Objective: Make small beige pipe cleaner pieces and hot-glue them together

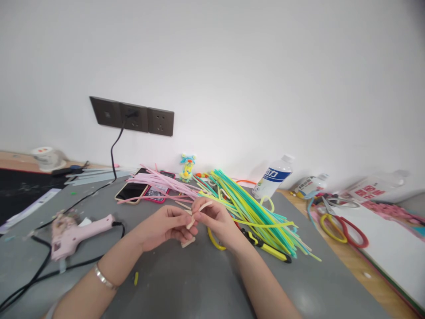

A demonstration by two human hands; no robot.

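Grey bench (186, 283) surface is spread beneath a plain white wall, and at its middle a cream stem (200, 210) is pinched between both hands. The left hand (166, 226) is curled closed on the lower end, while the upper end is gripped by the thumb and fingertips of the right hand (215, 219), so that the stem is held just above the bench. A short cream offcut (188, 242) is seen directly under the hands, and a yellow curved stem (215, 243) lies beside it. Little shaping is judged to be done: the stem is only slightly bent. Behind the right hand a large green and yellow bundle (255, 208) is fanned out, apparently unused, with yellow-handled cutters (265, 246) at its near edge. Pink stems (159, 181) are laid over two phones (133, 191). A pink glue gun (76, 232) is set well to the left, and a small finished figure (187, 167) is stood against the wall.
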